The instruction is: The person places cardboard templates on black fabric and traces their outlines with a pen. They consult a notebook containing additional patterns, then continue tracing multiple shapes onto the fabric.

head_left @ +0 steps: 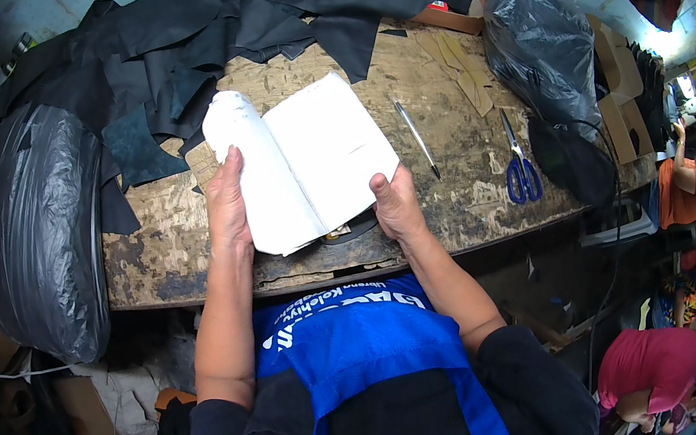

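While both hands are taken up with a white-paged notebook (318,164) spread open above the near edge of a worn, stained wooden table (471,205), I see a slim silver pen with a dark tip (416,138) lying free on the boards, just right of the book. The left hand (227,206) grasps the left page's outer edge, thumb uppermost; the right hand (398,203) pinches the right page by its near outer corner, thumb on the paper. Fingers underneath are hidden, and I cannot tell whether the book touches the wood.

What matters in space, to my eye, is how that pen lies: beyond and to the right of the right hand, clearly the nearer one, not touching it. Its long axis slants from far left to near right, tip toward the person, roughly along the notebook's spine. Farther right rest blue-handled metal scissors (520,168), blades pointing away. Dark sheets of leather-like material (179,28) heap along the far side.
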Available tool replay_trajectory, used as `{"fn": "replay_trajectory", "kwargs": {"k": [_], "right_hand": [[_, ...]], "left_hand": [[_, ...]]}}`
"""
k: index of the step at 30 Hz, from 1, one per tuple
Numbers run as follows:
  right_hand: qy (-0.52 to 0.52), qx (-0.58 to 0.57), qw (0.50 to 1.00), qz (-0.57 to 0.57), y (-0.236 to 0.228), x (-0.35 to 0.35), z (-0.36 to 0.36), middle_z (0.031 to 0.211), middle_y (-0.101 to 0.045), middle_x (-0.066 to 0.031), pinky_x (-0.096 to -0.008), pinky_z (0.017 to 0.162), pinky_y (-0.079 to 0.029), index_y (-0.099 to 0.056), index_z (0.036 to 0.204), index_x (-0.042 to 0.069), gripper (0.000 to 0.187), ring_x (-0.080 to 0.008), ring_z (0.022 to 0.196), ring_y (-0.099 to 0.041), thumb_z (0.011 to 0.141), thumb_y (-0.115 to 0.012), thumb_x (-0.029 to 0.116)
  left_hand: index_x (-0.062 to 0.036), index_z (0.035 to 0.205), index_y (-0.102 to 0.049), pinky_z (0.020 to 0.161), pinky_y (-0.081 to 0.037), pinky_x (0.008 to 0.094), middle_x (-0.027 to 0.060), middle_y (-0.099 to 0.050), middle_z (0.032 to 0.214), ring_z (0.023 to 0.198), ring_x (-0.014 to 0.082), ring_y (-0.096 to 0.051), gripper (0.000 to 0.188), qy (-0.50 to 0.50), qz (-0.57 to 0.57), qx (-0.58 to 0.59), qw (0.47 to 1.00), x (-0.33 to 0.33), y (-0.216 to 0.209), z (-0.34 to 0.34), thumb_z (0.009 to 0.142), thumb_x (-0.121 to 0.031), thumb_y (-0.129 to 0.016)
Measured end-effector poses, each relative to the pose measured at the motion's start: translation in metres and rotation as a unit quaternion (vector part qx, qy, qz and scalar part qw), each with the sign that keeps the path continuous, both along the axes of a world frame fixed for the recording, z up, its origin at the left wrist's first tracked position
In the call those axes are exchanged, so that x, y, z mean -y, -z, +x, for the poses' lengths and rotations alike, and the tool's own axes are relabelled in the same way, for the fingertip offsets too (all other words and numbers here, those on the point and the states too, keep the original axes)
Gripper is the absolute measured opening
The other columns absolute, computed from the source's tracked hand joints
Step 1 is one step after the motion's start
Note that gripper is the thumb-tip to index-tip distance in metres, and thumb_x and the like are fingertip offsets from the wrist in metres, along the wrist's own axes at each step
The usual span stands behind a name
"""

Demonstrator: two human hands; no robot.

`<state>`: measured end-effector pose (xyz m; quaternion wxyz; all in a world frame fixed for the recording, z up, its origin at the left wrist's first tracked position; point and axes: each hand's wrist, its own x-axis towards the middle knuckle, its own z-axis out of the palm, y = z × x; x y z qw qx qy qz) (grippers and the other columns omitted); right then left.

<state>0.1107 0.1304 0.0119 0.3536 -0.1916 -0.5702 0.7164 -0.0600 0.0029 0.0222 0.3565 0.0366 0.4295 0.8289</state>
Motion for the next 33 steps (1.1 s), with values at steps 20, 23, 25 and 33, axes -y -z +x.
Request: {"fn": "replay_trajectory", "kwargs": {"k": [20,23,25,33], "right_hand": [[0.136,0.116,0.983,-0.049,-0.001,-0.045,0.009,0.115,-0.061,-0.0187,-0.0279,0.091,-0.043,-0.051,0.123,-0.011,0.074,-0.0184,0.105,-0.058,0.096,-0.038,0.057],[0.079,0.182,0.98,-0.008,0.001,-0.052,0.014,0.113,-0.062,-0.0198,-0.0306,0.09,-0.045,-0.056,0.118,-0.011,0.068,-0.0228,0.102,-0.06,0.094,-0.047,0.052],[0.048,0.265,0.963,0.036,0.003,-0.051,0.014,0.113,-0.062,-0.0236,-0.0354,0.089,-0.047,-0.06,0.113,-0.01,0.061,-0.0296,0.103,-0.062,0.09,-0.059,0.046],[0.096,0.28,0.92,0.256,0.016,-0.042,0.018,0.111,-0.062,-0.026,-0.0365,0.09,-0.046,-0.06,0.115,-0.007,0.057,-0.0324,0.103,-0.062,0.082,-0.07,0.039]], "left_hand": [[0.0063,0.103,-0.063,0.074,-0.049,0.0334,0.0138,-0.062,0.093,0.086,0.0173,-0.058,0.068,-0.02,-0.184,-0.332,0.925,-0.052,-0.007,0.041,0.096,-0.056,-0.037],[0.0077,0.119,-0.054,0.081,-0.048,0.0383,0.0211,-0.058,0.111,0.098,0.024,-0.057,0.05,-0.07,-0.329,-0.476,0.813,-0.037,0.005,0.04,0.092,-0.035,-0.057],[0.0101,0.131,-0.04,0.08,-0.05,0.0327,0.0251,-0.055,0.115,0.101,0.0246,-0.057,0.062,-0.033,-0.299,-0.298,0.906,-0.033,0.009,0.041,0.082,-0.014,-0.07],[0.0139,0.132,-0.03,0.076,-0.053,0.0272,0.0171,-0.061,0.103,0.089,0.0181,-0.063,0.066,0.117,-0.251,-0.182,0.943,-0.051,0.008,0.017,0.081,-0.002,-0.069]]}}
